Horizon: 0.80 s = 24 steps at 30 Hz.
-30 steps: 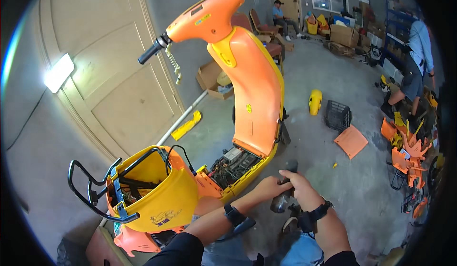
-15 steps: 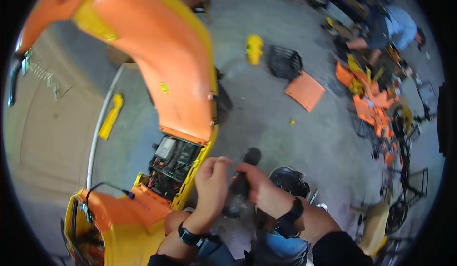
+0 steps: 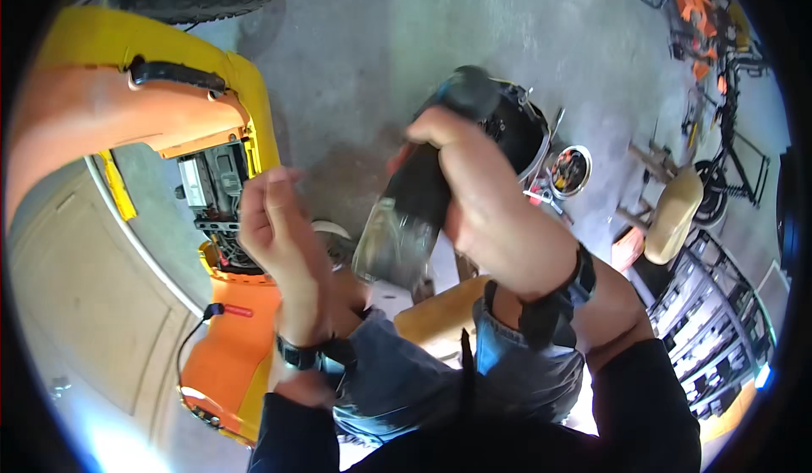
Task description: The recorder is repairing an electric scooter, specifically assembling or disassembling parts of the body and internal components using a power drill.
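While the head camera looks straight down, the orange-and-yellow scooter body (image 3: 127,118) sits far left, with its open battery bay (image 3: 211,189) showing wiring and a grey module. A red-tipped lead (image 3: 228,310) lies on the lower orange panel (image 3: 233,354), just beside the bay.

Left hand (image 3: 275,236) is raised between the bay and the tool, fingers loosely curled together, palm toward the tool. It holds nothing that I can make out; it's near the tool's clear front end, and I cannot tell if it touches.

Right hand (image 3: 486,211) is wrapped tight around the black body of a power driver (image 3: 419,198), nose angled down-left, held over the lap at centre frame. The bit end is blurred.

Judgement: a steady grip matters here. Bracing the driver's nose with the free hand, fingers clear of the rotating end, would keep it controlled. Keeping the wrist in line with the tool axis is better than cocked.

Further right: a black round helmet-like object (image 3: 520,126) on the concrete floor (image 3: 381,41), a small bowl of parts (image 3: 571,171), a tan stool (image 3: 672,215), then shelving (image 3: 719,338).
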{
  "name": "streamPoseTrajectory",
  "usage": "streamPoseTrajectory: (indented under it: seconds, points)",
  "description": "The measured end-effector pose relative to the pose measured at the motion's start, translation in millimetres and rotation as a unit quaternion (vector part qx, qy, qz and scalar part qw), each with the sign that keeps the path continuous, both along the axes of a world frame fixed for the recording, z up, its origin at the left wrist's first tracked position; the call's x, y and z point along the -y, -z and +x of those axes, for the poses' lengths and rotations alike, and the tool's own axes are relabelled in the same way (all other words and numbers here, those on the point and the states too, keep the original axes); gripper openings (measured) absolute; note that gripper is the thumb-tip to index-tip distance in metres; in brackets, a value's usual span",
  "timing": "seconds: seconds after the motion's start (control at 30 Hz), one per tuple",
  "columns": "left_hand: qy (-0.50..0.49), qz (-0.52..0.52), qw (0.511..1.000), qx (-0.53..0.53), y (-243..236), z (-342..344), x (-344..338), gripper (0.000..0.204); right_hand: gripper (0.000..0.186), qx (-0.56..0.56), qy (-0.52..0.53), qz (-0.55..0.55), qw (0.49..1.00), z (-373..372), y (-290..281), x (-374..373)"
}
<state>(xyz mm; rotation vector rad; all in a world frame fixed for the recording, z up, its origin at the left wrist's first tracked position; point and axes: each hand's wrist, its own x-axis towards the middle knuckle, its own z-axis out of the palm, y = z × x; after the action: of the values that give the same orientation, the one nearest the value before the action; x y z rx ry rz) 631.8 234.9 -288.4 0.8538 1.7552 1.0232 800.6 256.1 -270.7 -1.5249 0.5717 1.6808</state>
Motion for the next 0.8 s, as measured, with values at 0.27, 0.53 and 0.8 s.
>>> streamPoseTrajectory:
  seconds: [0.27,0.53,0.8]
  points:
    - [0.217,-0.165,0.949,-0.161,48,12,90,0.019,0.026,0.25,0.178,0.069,0.949,42,46,48]
    - [0.422,-0.39,0.794,-0.197,-11,-48,204,0.032,0.046,0.302,-0.078,-0.009,0.95,34,15,187]
    - [0.758,-0.09,0.514,-0.39,-176,-152,125,0.018,0.042,0.015,0.147,0.084,0.985,143,-88,191]
